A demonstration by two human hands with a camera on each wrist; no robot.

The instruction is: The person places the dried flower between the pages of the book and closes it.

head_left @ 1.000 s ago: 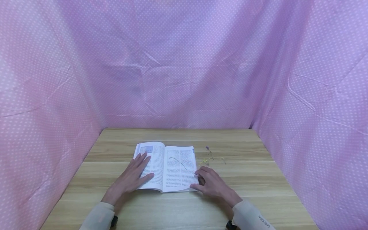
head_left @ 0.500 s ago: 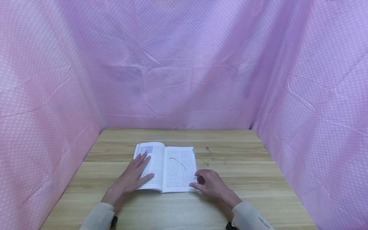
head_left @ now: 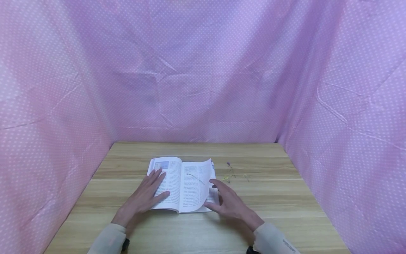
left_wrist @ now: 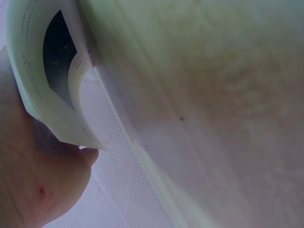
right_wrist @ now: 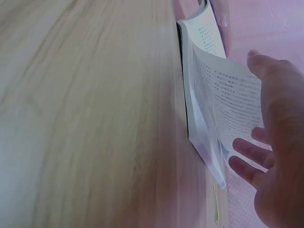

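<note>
An open book [head_left: 190,203] with printed pages lies on the table. My left hand [head_left: 142,194] rests on the left page with fingers spread and thumb toward the fold. On the right page lies a thin dried stem [head_left: 195,178], partly hidden by the curve of a raised leaf [head_left: 206,176]. My right hand [head_left: 229,203] is at the book's right edge, its thumb and fingers apart, touching the raised leaf. In the right wrist view, the loosely extended fingers [right_wrist: 254,154] are beside the lifted leaf [right_wrist: 232,95]. The left wrist view shows part of the left hand [left_wrist: 52,175] under a curved page [left_wrist: 28,66].
Right of the book lie small dried flowers: a purple one [head_left: 229,164], a yellow one [head_left: 226,178] and a pale sprig [head_left: 246,177]. The wooden table [head_left: 127,155] is enclosed by pink dotted cloth [head_left: 196,98].
The right page's edge has lifted and curled leftward. My right hand has moved slightly left with its fingers further extended. The left hand has stayed in place.
</note>
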